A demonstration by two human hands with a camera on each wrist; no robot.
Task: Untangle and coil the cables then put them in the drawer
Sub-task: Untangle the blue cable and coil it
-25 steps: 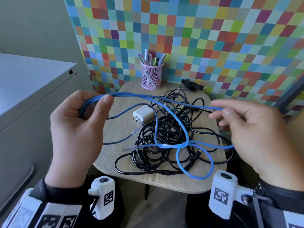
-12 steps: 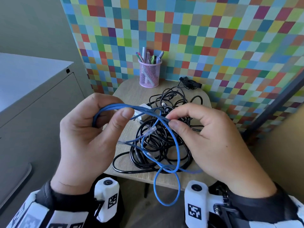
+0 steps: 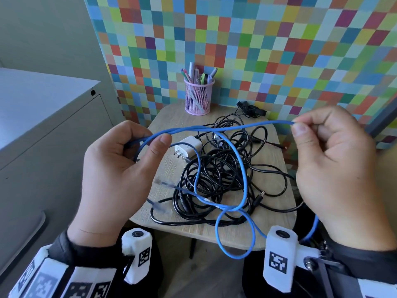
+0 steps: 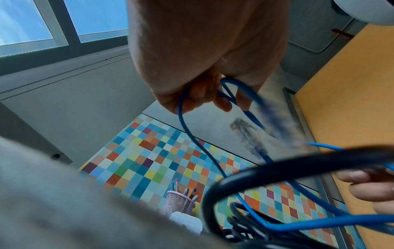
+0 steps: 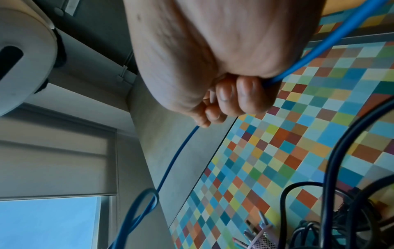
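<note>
Blue network cable point(image 3: 240, 166) is the item in hand, raised above the wooden surface point(image 3: 277, 231) and stretched between both hands. The left hand point(image 3: 116, 175) grips several gathered turns of it between curled fingers and thumb; the right hand point(image 3: 335, 166) pinches a single run between thumb and forefinger, the other fingers curled. One loop of the blue cable hangs past the near edge of the surface, and its two clear-plug ends dangle just beside the left hand, blurred. The black cables point(image 3: 223, 175) lie in one tangled heap at the middle of the surface, with a white plug adapter point(image 3: 189, 148) touching the heap's left side. A pink mesh pen holder point(image 3: 198, 96) stands at the far edge. Progress is judged early: the blue cable is free of the heap but only partly coiled, the black cables are untouched, and nothing has reached the drawer, which cannot be identified in these views.
</note>
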